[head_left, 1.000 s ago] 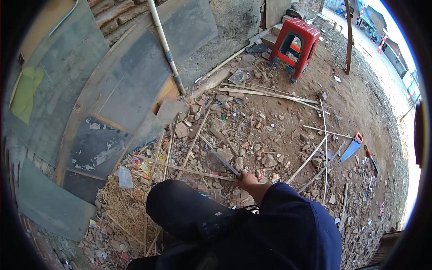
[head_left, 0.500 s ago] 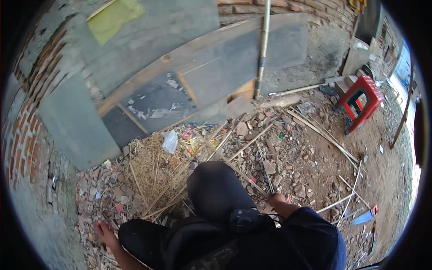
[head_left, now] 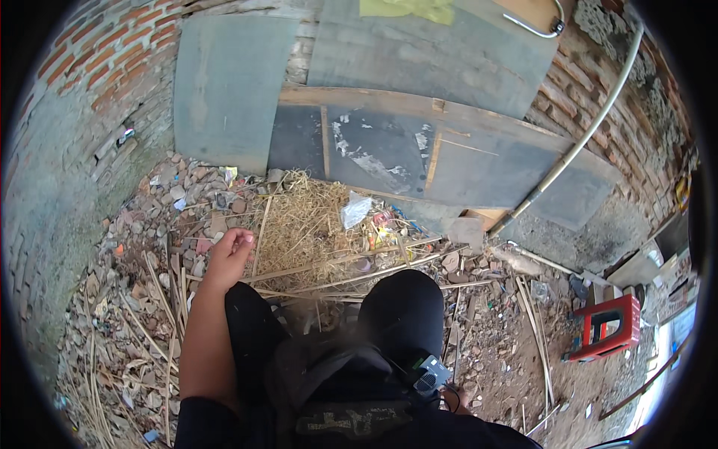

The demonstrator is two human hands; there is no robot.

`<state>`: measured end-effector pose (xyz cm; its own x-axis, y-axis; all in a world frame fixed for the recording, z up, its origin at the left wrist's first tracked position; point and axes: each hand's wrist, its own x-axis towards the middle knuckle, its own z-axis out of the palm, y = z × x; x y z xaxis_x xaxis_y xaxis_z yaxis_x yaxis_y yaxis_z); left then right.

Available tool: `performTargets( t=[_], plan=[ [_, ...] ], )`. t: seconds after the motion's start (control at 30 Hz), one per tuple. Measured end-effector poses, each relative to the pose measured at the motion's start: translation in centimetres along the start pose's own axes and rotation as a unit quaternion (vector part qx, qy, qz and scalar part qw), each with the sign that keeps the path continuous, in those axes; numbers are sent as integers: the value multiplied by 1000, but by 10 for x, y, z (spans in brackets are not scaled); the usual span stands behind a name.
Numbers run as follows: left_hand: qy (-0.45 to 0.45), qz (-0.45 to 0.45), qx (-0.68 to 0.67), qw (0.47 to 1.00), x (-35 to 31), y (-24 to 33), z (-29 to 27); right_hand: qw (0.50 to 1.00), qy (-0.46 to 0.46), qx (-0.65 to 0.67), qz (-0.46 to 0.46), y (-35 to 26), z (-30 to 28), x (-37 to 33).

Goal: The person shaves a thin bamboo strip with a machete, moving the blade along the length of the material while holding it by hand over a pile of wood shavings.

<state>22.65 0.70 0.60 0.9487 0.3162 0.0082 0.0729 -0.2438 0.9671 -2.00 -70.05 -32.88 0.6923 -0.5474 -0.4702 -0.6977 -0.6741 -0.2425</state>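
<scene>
My left hand (head_left: 229, 260) is raised in front of my left knee, over the rubble and beside a heap of dry straw (head_left: 299, 221). Its fingers are loosely bent, and I see nothing in them. Low in the view, my right hand (head_left: 459, 396) shows only in part beside my right thigh. A small grey device (head_left: 431, 374) with a cable hides part of it, so its fingers and anything in them cannot be made out. Long thin wooden strips (head_left: 351, 280) lie across the ground before my knees. More strips (head_left: 178, 292) lie to the left of my left arm.
Broken brick and stone rubble (head_left: 134, 329) covers the ground. A crumpled plastic bag (head_left: 355, 210) lies on the straw. Grey boards (head_left: 232, 90) lean along the brick wall, with a long pole (head_left: 580, 142) propped there. A red plastic stool (head_left: 607, 325) stands at the right.
The view has swung to the left. My left hand has come up and forward from low beside my left knee. My right hand, seen clearly before, is now mostly hidden.
</scene>
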Motion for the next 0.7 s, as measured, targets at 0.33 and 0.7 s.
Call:
performTargets(
  t=[0.33,0.7],
  plan=[
    [-39,46,42,997,-15,-7,-9,988,151,25,-8,-88,-87,-47],
    [109,264,223,932,-31,1,-10,916,166,112,-347,-327,-260,-73]
  ],
)
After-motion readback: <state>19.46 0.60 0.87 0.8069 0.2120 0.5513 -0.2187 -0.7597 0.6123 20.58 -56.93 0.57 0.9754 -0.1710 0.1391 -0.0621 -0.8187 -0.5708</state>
